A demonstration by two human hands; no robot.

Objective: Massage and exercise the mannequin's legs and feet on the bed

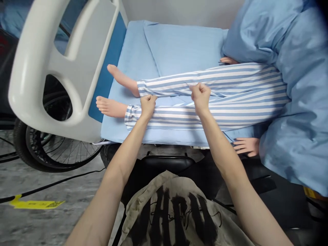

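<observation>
Blue-and-white striped trousers (238, 89) cover the legs of a figure, apparently a manikin, lying on a bed. My left hand (148, 106) is closed at the lower end of the far trouser leg, near its cuff. Higher up the same leg, around the knee, my right hand (201, 97) is closed in a pinch, and the cloth wrinkles beside it. The fingertips of both hands are partly hidden. Bare feet, the far one (124, 80) and the near one (112, 106), stick out of the gathered cuffs toward the footboard.
A blue sheet (179, 48) covers the mattress. The white footboard (30, 85) rises at the left, with a wheelchair wheel (58, 150) behind it. A bunched blue quilt (302, 102) lies over the upper body; a manikin hand (247, 146) hangs at the near edge. A black chair (167, 164) stands before me.
</observation>
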